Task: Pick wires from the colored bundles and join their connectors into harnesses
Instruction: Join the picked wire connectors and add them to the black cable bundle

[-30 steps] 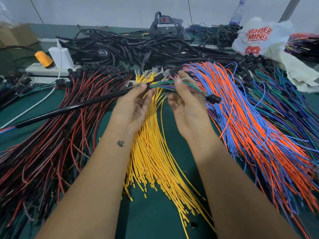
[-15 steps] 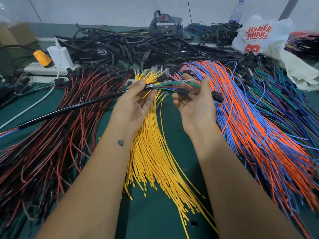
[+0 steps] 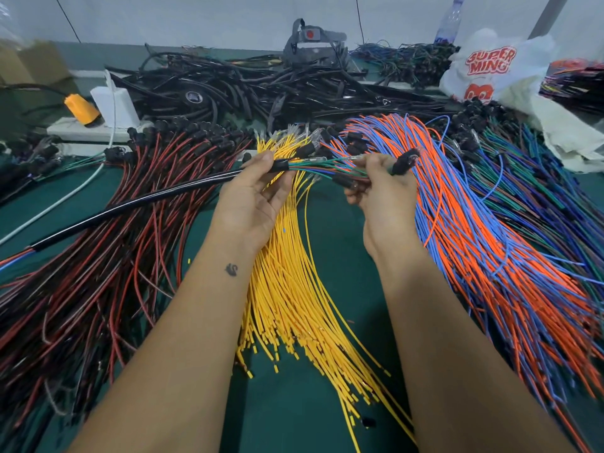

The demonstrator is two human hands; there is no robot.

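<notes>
A harness in a long black sleeve (image 3: 137, 207) runs in from the left. My left hand (image 3: 253, 197) grips its sleeved end, where green, blue and red wires (image 3: 322, 166) fan out. My right hand (image 3: 380, 188) holds those loose wires and their black connectors (image 3: 403, 161). Under the hands lies the yellow bundle (image 3: 291, 289). A red-and-black bundle (image 3: 98, 256) spreads on the left, an orange-and-blue bundle (image 3: 490, 243) on the right.
A green-and-blue bundle (image 3: 539, 178) lies at far right. Black sleeved cables (image 3: 248, 89) are piled at the back. A white power strip (image 3: 85, 130) with an orange plug (image 3: 80, 106) sits back left, a white plastic bag (image 3: 490, 70) back right. Green mat (image 3: 330, 243) shows between the arms.
My right hand has curled round the fanned wires and turned, lifting one black connector up to the right. My left hand keeps its grip on the sleeve end.
</notes>
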